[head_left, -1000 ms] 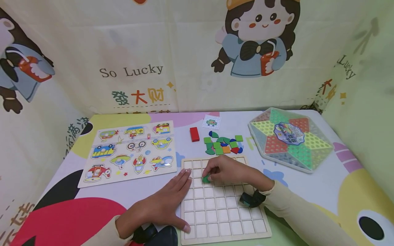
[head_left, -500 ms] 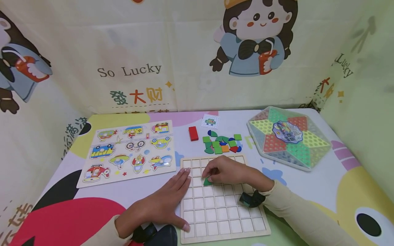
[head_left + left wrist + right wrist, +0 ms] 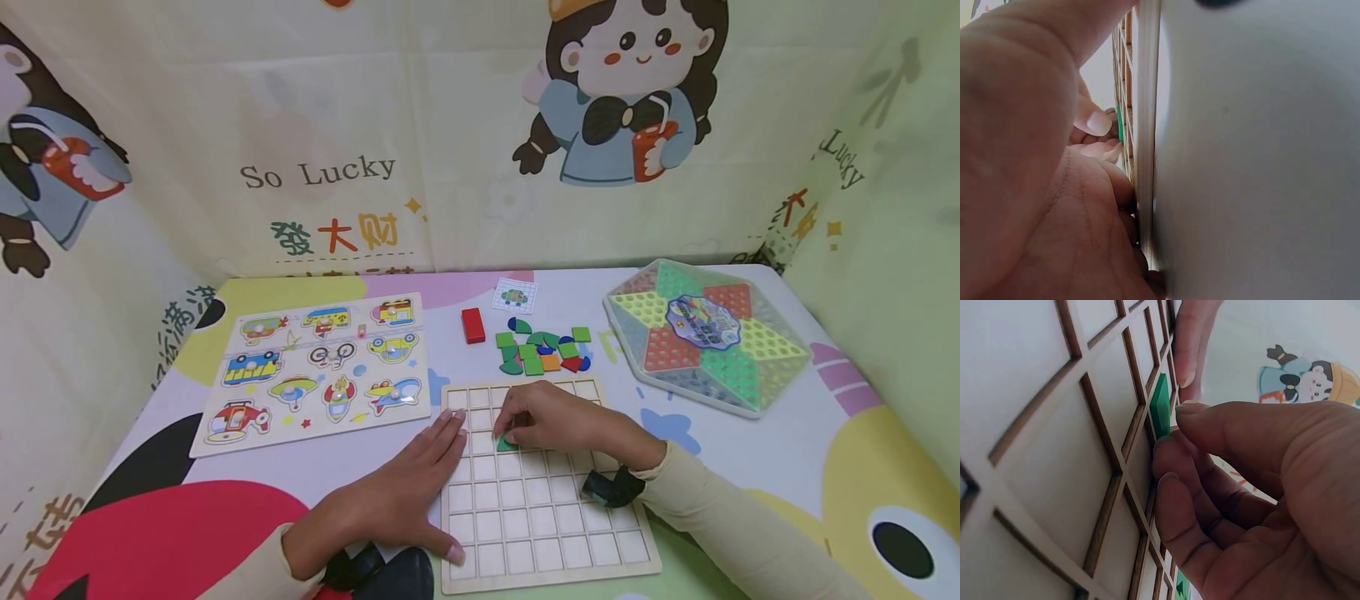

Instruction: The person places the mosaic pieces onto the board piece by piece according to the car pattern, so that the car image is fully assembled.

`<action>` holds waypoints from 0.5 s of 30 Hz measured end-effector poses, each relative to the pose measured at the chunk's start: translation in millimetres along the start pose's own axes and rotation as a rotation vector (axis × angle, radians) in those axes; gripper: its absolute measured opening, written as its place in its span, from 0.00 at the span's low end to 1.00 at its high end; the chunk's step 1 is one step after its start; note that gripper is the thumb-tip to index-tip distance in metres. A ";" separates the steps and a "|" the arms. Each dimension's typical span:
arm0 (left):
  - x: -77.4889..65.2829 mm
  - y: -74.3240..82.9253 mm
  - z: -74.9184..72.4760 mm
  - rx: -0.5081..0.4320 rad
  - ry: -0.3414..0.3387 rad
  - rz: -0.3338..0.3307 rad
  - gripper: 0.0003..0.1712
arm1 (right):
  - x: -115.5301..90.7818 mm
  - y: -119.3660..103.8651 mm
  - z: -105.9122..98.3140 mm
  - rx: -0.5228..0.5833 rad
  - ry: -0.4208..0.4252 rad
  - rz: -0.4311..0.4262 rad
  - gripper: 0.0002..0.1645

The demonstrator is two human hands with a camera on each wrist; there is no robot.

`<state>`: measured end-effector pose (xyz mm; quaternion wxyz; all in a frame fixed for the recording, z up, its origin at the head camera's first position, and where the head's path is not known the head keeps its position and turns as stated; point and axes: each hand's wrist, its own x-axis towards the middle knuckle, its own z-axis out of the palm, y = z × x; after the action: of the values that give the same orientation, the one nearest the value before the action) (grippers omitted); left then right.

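A wooden grid board [image 3: 555, 579] with square cells lies in front of me. My left hand [image 3: 405, 492] rests along its left edge, fingers straight and thumb spread near the lower corner. Over the upper left of the grid, my right hand [image 3: 558, 417] pinches a small green tile [image 3: 506, 445] with curled fingers. In the right wrist view the green tile [image 3: 1160, 406] stands tilted against the cell ribs, with the thumb and fingertips at its edge. Its full outline is partly hidden by the fingers.
Behind the board lie several loose green, blue, orange and red tiles [image 3: 532, 367], a red block [image 3: 473, 326] and a pattern card [image 3: 514, 296]. A vehicle puzzle board [image 3: 315, 375] is at left, a hexagonal game box [image 3: 705, 337] at right.
The green tile has shifted slightly toward me and turned under the right fingers, showing a more pointed shape. My left hand stays in place on the board's edge.
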<state>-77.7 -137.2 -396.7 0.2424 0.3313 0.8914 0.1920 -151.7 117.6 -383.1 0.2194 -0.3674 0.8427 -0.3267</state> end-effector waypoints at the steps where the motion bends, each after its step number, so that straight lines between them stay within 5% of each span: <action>1: 0.1 -0.1 0.1 0.000 0.000 0.001 0.74 | -0.3 0.0 -0.6 0.003 0.001 0.003 0.09; 15: -0.2 -1.5 2.5 0.004 0.014 0.001 0.75 | -4.6 10.4 -15.8 0.004 0.112 -0.009 0.07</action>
<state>-76.9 -137.9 -399.5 0.2354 0.3309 0.8933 0.1926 -163.3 132.6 -379.0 0.1710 -0.3517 0.8515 -0.3493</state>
